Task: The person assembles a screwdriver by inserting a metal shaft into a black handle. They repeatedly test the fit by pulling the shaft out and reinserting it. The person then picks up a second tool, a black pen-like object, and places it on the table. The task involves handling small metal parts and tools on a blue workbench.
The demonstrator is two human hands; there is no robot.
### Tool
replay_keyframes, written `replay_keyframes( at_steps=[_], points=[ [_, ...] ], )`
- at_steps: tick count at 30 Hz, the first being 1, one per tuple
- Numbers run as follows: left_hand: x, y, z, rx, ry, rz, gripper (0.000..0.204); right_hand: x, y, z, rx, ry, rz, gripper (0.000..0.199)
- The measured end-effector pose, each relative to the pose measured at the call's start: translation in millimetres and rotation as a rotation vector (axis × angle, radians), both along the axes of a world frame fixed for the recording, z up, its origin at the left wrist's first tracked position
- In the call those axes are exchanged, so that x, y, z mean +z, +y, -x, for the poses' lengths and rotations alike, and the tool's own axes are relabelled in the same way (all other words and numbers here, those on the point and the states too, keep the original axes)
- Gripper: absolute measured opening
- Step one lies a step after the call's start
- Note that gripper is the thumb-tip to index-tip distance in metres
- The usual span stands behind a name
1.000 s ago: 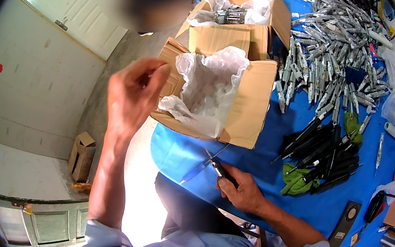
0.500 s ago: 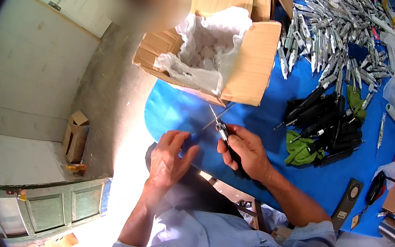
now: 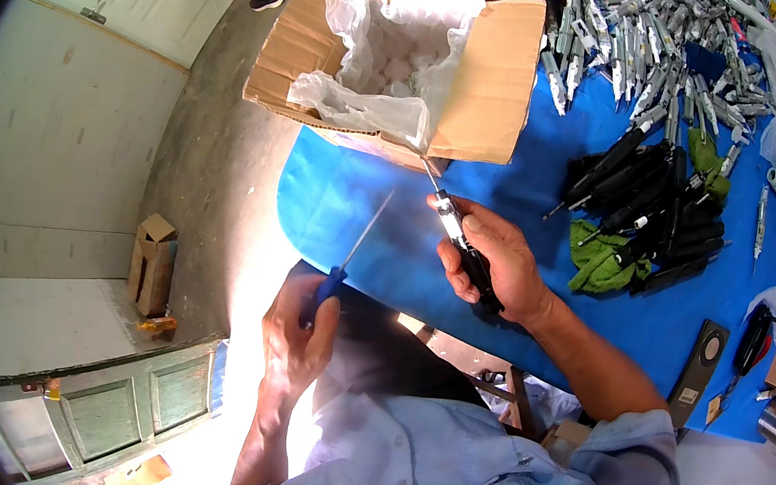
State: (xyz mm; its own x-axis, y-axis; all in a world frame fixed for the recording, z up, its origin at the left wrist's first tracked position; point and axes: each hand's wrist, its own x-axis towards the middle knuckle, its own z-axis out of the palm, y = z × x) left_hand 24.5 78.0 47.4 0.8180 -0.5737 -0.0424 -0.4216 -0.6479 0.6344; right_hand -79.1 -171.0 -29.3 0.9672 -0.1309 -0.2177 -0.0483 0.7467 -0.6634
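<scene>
Head view: left hand (image 3: 298,334), grip wrapped round a blue screwdriver (image 3: 326,291), and right hand (image 3: 495,268), pinching a slim black-and-white tool (image 3: 450,219), stand apart at the counter (image 3: 325,199) edge, apparently readying the screwdriver, the next move calling for steady alignment.

Blue screwdriver (image 3: 334,283), in left hand (image 3: 296,334); black tool (image 3: 474,267), type unclear, in right hand (image 3: 510,268); open carton (image 3: 485,78); blue counter (image 3: 329,200).
</scene>
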Motion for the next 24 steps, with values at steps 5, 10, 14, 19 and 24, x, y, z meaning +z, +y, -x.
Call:
replay_keyframes(
  at_steps=[5,10,14,19,24],
  points=[
    [-16,26,27,0.118,0.075,0.307,0.03,-2,0,0,0.037,-0.06,0.042,0.044],
    [-2,31,38,0.079,0.067,0.32,0.03,-4,2,0,0.033,-0.048,0.067,0.042],
    [1,30,39,-0.024,0.024,0.267,0.029,-5,2,1,0.058,-0.089,0.1,0.042],
    [3,22,40,-0.051,-0.043,0.286,0.031,-3,4,1,0.075,-0.1,0.154,0.043],
    [3,18,37,-0.107,-0.223,0.259,0.039,-2,6,1,0.083,-0.087,0.15,0.041]
  ],
)
